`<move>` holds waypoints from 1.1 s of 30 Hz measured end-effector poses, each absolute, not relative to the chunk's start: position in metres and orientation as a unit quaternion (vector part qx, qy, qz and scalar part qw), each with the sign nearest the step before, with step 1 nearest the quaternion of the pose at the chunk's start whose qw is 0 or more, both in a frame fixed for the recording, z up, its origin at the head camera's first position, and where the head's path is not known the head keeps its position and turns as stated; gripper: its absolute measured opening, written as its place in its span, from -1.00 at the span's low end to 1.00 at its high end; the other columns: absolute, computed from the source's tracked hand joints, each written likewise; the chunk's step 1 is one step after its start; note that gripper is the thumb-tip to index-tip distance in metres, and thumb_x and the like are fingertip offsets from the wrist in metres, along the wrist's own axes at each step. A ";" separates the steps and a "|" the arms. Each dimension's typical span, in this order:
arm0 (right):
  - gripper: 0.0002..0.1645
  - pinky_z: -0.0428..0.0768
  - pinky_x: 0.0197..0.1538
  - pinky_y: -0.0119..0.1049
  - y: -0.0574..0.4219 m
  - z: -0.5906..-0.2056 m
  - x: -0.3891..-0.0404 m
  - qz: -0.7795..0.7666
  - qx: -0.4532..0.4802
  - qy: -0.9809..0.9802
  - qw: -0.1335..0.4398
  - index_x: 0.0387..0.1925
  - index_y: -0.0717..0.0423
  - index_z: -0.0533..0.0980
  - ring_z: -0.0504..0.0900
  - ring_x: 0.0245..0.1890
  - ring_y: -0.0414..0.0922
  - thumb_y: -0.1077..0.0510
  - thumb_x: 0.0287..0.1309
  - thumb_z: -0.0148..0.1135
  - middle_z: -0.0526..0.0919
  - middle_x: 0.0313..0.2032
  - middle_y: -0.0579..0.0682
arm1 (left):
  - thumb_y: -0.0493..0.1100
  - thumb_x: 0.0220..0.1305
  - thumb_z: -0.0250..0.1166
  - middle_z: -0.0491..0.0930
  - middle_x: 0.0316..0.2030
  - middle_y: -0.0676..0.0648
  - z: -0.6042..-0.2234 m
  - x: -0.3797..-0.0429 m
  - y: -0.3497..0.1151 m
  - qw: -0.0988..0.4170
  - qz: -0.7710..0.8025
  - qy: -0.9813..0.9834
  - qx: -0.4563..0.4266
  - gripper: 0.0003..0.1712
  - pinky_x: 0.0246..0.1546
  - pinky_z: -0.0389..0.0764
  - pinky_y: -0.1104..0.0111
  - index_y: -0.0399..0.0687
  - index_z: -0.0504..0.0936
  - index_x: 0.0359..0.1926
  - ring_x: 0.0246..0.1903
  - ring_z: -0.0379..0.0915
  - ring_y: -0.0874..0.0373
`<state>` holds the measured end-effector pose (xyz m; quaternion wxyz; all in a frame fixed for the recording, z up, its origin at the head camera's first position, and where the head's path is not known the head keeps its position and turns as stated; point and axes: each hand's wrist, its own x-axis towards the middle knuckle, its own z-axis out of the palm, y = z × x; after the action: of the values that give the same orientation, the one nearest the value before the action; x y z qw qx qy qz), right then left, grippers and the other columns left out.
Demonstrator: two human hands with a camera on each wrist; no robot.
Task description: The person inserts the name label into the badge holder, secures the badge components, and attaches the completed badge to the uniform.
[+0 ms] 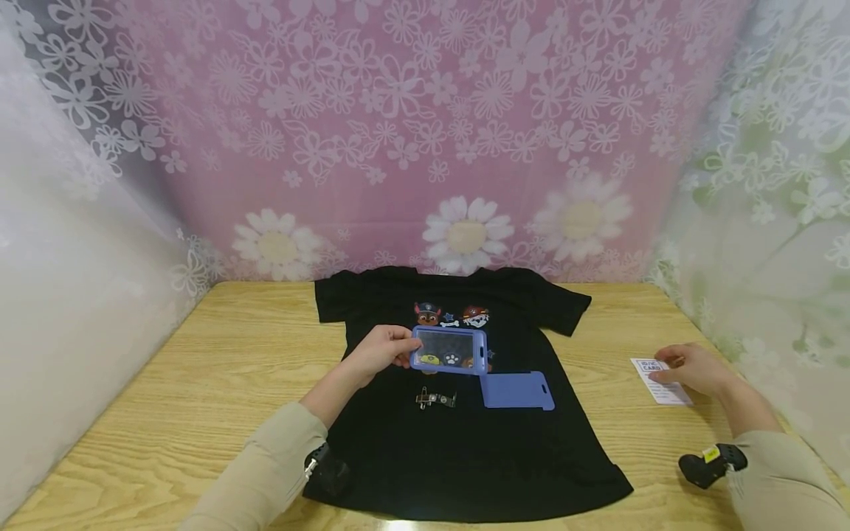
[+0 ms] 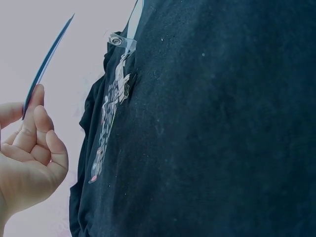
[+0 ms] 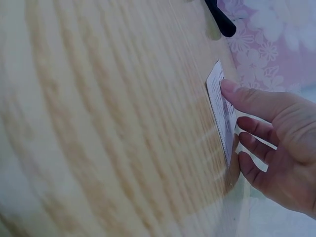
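My left hand (image 1: 384,348) pinches the left end of a blue-purple card holder frame (image 1: 482,346) with a clear window, held above a black T-shirt (image 1: 458,457). In the left wrist view the frame (image 2: 47,59) shows edge-on between thumb and fingers. Over at the right, my right hand (image 1: 693,369) pinches a white printed card (image 1: 667,387) by its edge, thumb on the printed face. In the right wrist view the card (image 3: 219,106) stands tilted close to the wooden surface. A matching blue-purple back panel (image 1: 514,389) lies on the shirt. Left of it rests a metal badge clip (image 1: 434,399) with a snap strap.
The T-shirt lies spread on a wooden table (image 1: 153,420), with cartoon dog prints (image 1: 475,317) on its chest. A pink floral curtain (image 1: 398,147) hangs behind the table, and pale curtains stand at both sides.
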<state>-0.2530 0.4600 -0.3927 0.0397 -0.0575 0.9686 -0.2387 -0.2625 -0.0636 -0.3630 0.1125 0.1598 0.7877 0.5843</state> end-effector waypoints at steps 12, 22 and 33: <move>-0.37 0.40 -0.23 -0.07 0.459 -0.390 -0.252 -0.236 -0.050 0.969 0.049 -0.13 0.44 0.45 0.43 -0.25 0.12 -0.03 -0.01 0.35 0.51 -0.21 0.30 | -0.23 0.27 0.15 0.53 -0.55 -0.06 -0.362 -0.262 -0.064 0.108 0.587 0.786 0.160 -0.74 -0.29 0.51 0.13 -0.44 0.52 -0.37 -0.54 0.43 0.19; -0.47 0.37 -0.19 0.10 0.454 -0.381 -0.251 -0.217 -0.042 0.973 0.068 -0.19 0.34 0.44 0.41 -0.20 0.26 -0.05 0.03 0.31 0.46 -0.19 0.39 | -0.24 0.25 0.17 0.50 -0.59 0.01 -0.361 -0.263 -0.062 0.103 0.589 0.786 0.153 -0.75 -0.31 0.50 0.16 -0.44 0.53 -0.37 -0.55 0.42 0.19; -0.34 0.41 -0.19 0.09 0.449 -0.379 -0.249 -0.216 -0.028 0.974 0.069 -0.13 0.43 0.39 0.43 -0.21 0.28 -0.06 -0.03 0.36 0.44 -0.19 0.47 | -0.20 0.26 0.17 0.55 -0.49 -0.20 -0.362 -0.260 -0.063 0.101 0.582 0.791 0.156 -0.77 -0.31 0.50 0.14 -0.33 0.56 -0.40 -0.55 0.42 0.18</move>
<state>-0.2494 0.4492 -0.3790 0.0692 -0.0278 0.9736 -0.2157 -0.2595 -0.0632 -0.3620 0.1010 0.1564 0.7914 0.5822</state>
